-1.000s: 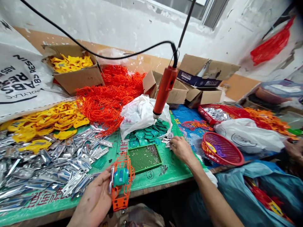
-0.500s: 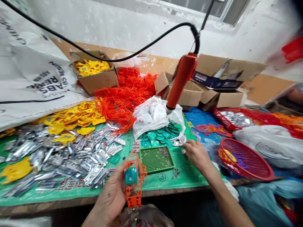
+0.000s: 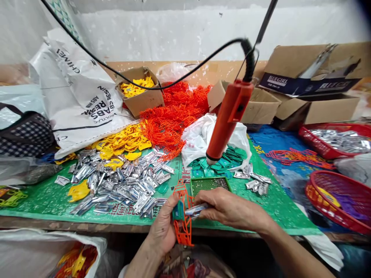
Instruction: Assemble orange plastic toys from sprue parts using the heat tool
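On the head view, my left hand (image 3: 164,227) is holding the orange frame (image 3: 184,232) at the front of the counter (image 3: 87,226), its grip closing on the frame's left side, with the thumb lying up beside the green piece (image 3: 177,211) in its middle. The frame is sitting low and near the middle of my view, its long axis running almost straight away from me; the far end is pointing toward the green tray (image 3: 199,185) and leaning slightly left, while the narrow near end is pointing back at my lap and slightly right. My right hand (image 3: 232,210) is reaching in from the right, its grip pinching a silver plate (image 3: 196,210) between thumb and fingers with hardly any opening. That plate is lying crosswise to the frame, its free end pointing left and a little toward me, right at the frame's right side; I am not able to tell whether the two are touching. Above and beyond my hands, the red screwdriver (image 3: 228,116) is hanging tip down, tilting to the left at its lower end, in front of the teal pieces (image 3: 232,156). Loose silver plates (image 3: 116,185) are spreading across the counter to the left, and a smaller silver group (image 3: 257,184) is lying right of the tray.
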Motion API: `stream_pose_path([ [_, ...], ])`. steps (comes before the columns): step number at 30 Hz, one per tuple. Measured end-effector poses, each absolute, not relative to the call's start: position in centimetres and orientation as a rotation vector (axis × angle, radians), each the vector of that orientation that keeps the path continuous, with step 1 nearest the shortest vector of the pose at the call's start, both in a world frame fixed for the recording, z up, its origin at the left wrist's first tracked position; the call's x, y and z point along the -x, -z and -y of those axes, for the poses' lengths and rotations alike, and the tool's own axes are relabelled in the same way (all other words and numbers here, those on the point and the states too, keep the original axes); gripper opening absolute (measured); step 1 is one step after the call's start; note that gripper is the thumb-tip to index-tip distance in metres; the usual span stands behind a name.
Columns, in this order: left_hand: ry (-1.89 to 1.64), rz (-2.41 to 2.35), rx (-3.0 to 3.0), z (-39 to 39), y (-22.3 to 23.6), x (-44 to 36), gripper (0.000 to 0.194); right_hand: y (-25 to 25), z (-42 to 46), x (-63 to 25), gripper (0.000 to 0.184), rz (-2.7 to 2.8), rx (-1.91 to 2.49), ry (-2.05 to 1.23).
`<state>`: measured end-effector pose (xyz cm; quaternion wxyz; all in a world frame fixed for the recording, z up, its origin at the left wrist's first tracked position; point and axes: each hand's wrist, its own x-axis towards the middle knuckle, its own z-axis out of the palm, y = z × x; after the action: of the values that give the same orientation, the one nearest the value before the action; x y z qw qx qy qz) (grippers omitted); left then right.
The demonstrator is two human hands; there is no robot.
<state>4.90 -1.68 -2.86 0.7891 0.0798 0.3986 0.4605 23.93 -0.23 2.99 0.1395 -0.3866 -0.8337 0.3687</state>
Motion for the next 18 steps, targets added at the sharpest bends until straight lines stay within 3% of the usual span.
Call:
stream_pose_path([
  [7, -1.039, -0.928, -0.244, 1.9, 3.2, -4.9, 0.039, -0.7, -1.1, -22.9, 0.017, 1.922, 0.950, -1.498],
  [10, -1.040, -0.954, -0.333, 2.0, 3.0, -5.1, 0.041, 0.4, -1.1, -22.5, 0.033, 1.417, 1.057, -1.685],
  [13, -1.038, -0.958, -0.406, 2.0, 3.0, -5.4, 0.048, 1.1, -1.1, -21.9, 0.045, 1.129, 1.096, -1.723],
  [18, -1.124, -0.947, -0.403, 2.0, 3.1, -5.9, 0.045, 2.5, -0.7, -20.0, 0.041, 0.847, 1.029, -1.757],
])
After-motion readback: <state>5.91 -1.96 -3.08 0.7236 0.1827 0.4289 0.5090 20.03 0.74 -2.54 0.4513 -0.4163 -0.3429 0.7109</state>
